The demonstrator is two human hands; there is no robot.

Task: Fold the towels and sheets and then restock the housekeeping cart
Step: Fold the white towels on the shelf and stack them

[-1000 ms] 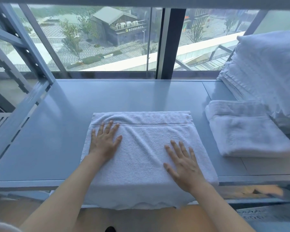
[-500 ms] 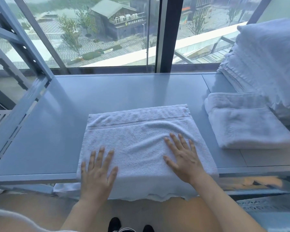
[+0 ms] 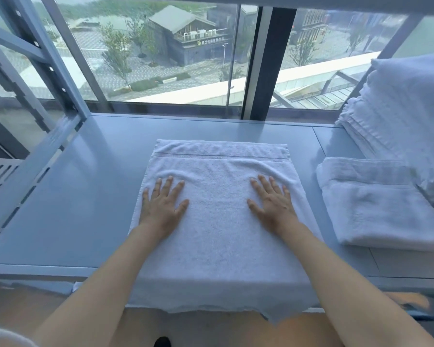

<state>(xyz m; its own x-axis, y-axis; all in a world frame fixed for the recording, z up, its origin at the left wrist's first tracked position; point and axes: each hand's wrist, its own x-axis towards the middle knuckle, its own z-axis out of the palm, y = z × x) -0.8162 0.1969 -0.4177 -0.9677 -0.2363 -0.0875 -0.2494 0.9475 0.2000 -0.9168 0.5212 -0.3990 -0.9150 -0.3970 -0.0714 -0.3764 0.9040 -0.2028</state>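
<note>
A white towel [image 3: 218, 221] lies flat on the grey shelf top [image 3: 90, 196], its near end hanging over the front edge. My left hand [image 3: 162, 204] presses flat on the towel's left side, fingers straight and spread. My right hand [image 3: 273, 202] presses flat on its right side in the same way. A folded white towel [image 3: 376, 206] sits on the shelf to the right. Behind that one rises a tall stack of white linens [image 3: 406, 116].
A window [image 3: 161, 53] runs along the back of the shelf. Grey metal rack uprights [image 3: 58, 71] stand at the left, with a slotted side rail [image 3: 25, 181]. The floor shows below the shelf's front edge.
My left hand slid from the towel's near edge up to its middle left. My right hand moved slightly forward. Both now sit level with each other on the towel.
</note>
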